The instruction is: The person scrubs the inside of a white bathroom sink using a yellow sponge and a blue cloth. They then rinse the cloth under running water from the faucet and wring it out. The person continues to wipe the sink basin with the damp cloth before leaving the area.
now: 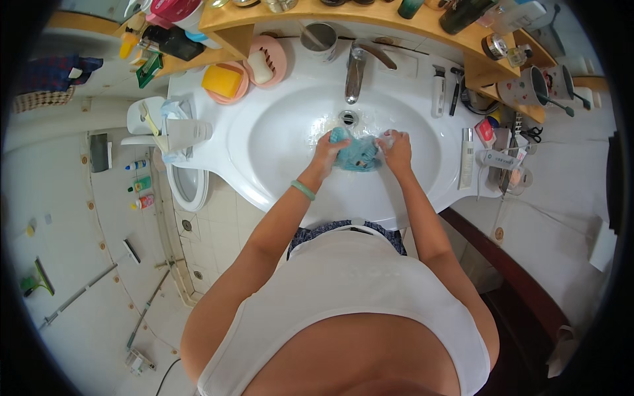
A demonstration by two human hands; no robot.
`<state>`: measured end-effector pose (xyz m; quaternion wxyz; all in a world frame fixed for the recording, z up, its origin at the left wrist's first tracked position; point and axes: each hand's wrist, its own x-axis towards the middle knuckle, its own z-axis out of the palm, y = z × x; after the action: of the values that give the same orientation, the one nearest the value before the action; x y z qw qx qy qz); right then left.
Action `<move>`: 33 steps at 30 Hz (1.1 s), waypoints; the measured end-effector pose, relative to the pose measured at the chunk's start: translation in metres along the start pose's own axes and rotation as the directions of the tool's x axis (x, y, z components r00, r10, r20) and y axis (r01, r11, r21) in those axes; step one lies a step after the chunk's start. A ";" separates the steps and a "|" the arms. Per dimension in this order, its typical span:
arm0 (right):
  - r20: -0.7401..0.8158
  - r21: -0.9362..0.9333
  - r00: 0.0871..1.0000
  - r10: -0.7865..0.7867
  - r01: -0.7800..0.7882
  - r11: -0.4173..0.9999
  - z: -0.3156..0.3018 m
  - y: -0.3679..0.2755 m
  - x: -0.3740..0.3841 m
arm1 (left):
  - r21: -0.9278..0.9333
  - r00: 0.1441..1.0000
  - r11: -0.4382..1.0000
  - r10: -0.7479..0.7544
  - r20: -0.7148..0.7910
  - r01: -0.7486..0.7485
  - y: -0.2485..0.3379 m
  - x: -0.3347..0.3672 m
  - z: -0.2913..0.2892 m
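In the sink [274, 135], just before the tap [355, 72], is a blue cloth [358, 156]. The left hand [322, 156] is clamped on its left side; the right hand [396, 150] curls at its right edge, grip unclear. It seems soft, wet, slippery, best held by bunched folds. Sideways, the sink's walls leave room.

Along the top of the frame I see a wooden shelf [290, 18] lined with bottles [464, 16]. Toward the upper left I find a white soap [261, 66] on a pink dish [280, 63]. On the left I make out a toilet [174, 188] and a green bottle [140, 185]; on the right, a pale tube [467, 160] and black scissors [532, 134]; at lower left, a green squeegee [44, 277].
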<state>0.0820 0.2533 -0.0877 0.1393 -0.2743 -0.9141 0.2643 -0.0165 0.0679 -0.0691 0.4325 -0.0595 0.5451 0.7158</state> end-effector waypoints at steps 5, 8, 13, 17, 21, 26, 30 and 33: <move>0.365 0.579 0.903 0.227 -0.411 0.704 -0.041 -0.047 0.069 | 0.019 0.990 0.996 -0.088 -0.107 0.091 0.050 0.023 0.016; 0.470 0.770 0.847 0.248 -0.531 0.354 -0.060 -0.082 0.105 | -0.171 0.999 0.985 -0.034 0.008 0.035 0.052 0.045 0.016; 0.327 0.902 0.919 0.221 -0.373 0.216 -0.039 -0.087 0.133 | -0.088 0.994 0.995 -0.035 0.103 0.044 0.043 0.070 0.009; 0.278 0.942 0.941 0.191 -0.306 0.135 -0.032 -0.087 0.140 | -0.069 0.995 0.994 -0.087 0.050 0.090 0.043 0.071 0.012; 0.216 0.885 0.942 0.257 -0.300 0.356 -0.030 -0.085 0.152 | -0.082 0.996 0.996 -0.041 0.082 0.047 0.040 0.075 0.007; 0.136 0.925 0.969 0.206 -0.199 0.324 -0.025 -0.083 0.154 | -0.083 0.992 0.995 -0.042 0.121 0.052 0.043 0.079 0.010; 0.300 0.930 0.939 0.170 -0.327 0.168 -0.041 -0.091 0.153 | 0.133 0.994 0.991 -0.045 0.095 0.032 0.055 0.082 0.024; 0.339 0.850 0.905 0.258 -0.412 0.328 -0.060 -0.102 0.142 | 0.416 0.993 0.903 0.080 0.084 -0.108 0.050 0.107 0.028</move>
<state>-0.0528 0.2870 0.0347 0.1422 -0.3169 -0.5523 0.7579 -0.1057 0.1491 -0.0809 0.4177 0.0845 0.6739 0.6035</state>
